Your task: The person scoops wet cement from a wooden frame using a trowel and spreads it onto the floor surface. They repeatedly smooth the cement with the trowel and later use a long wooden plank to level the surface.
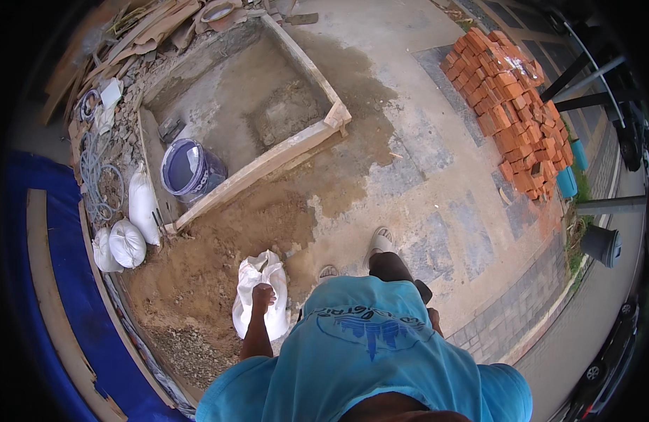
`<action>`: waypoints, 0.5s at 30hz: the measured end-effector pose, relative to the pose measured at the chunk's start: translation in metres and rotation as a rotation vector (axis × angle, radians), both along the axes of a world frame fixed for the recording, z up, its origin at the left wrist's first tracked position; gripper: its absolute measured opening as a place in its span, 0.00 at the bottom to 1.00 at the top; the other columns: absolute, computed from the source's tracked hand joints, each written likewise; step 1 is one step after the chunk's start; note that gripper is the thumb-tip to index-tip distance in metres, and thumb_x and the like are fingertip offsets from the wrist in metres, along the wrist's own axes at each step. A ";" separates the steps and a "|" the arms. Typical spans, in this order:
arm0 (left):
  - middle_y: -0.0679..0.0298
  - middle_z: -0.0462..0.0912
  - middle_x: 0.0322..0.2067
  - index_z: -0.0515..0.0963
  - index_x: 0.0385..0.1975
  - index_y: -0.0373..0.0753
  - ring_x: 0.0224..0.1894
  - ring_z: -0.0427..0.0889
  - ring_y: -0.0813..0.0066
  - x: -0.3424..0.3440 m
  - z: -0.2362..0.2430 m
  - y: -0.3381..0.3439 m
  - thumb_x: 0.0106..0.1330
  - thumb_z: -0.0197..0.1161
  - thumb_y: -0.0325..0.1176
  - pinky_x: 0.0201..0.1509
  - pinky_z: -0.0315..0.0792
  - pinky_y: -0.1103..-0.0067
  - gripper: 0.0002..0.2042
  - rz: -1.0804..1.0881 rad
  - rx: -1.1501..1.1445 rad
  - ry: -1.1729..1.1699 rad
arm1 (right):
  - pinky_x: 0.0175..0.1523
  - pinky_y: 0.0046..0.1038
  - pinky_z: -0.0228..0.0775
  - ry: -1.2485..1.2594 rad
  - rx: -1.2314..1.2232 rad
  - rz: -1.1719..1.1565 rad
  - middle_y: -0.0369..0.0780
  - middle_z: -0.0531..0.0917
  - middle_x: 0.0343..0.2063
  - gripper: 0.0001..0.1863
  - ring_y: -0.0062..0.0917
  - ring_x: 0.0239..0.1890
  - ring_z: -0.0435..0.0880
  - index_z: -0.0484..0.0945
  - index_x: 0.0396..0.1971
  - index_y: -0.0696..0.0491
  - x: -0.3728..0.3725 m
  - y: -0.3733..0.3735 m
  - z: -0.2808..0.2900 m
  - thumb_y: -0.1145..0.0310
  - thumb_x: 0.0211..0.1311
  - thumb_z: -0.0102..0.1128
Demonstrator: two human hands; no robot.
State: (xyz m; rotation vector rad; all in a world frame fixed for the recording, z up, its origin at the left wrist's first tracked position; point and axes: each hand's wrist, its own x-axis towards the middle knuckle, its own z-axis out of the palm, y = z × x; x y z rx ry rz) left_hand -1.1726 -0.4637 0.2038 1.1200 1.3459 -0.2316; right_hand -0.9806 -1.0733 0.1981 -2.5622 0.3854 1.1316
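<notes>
My left hand [263,295] hangs over a white woven sack [258,322] on the dirt, its fingers curled. I cannot make out whether it grips the sack or only hangs in front of it. My right hand [434,320] is at my right side, mostly hidden by my blue shirt [367,352], so its fingers are not clear. My sandalled foot [381,240] stands on the concrete just right of the sack.
A wooden-edged shallow pit [289,146] holds a blue bucket [212,176]. More white sacks [127,246], coiled hose [99,190] and rubble lie left. A blue sheet [57,281] bears planks. A brick pile [507,105], a grey bin [597,246] and parked cars [606,366] are right.
</notes>
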 end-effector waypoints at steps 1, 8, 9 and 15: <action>0.63 0.75 0.20 0.73 0.36 0.38 0.15 0.74 0.75 0.012 0.010 -0.016 0.61 0.57 0.27 0.14 0.66 0.80 0.05 0.003 0.004 0.049 | 0.48 0.44 0.72 -0.098 0.037 0.070 0.54 0.85 0.31 0.39 0.47 0.40 0.84 0.83 0.30 0.61 0.028 0.003 0.013 0.35 0.60 0.43; 0.71 0.66 0.18 0.71 0.35 0.39 0.16 0.69 0.80 0.120 0.055 -0.114 0.63 0.53 0.24 0.16 0.61 0.83 0.04 0.046 -0.056 0.112 | 0.15 0.29 0.70 -0.135 0.265 -0.152 0.42 0.81 0.18 0.30 0.26 0.13 0.78 0.78 0.37 0.62 0.250 0.016 0.067 0.44 0.66 0.50; 0.72 0.64 0.18 0.71 0.35 0.38 0.16 0.68 0.81 0.140 0.059 -0.126 0.63 0.52 0.24 0.16 0.61 0.83 0.03 0.019 -0.067 0.123 | 0.16 0.29 0.70 -0.231 0.217 0.012 0.42 0.82 0.20 0.30 0.27 0.13 0.78 0.78 0.37 0.62 0.283 -0.005 0.045 0.43 0.67 0.49; 0.68 0.71 0.20 0.72 0.36 0.36 0.19 0.73 0.79 0.196 0.059 -0.147 0.63 0.54 0.26 0.18 0.65 0.81 0.04 0.012 -0.177 -0.017 | 0.44 0.42 0.74 -0.311 0.132 0.199 0.50 0.85 0.32 0.17 0.45 0.39 0.84 0.78 0.39 0.56 0.427 0.019 0.044 0.58 0.59 0.61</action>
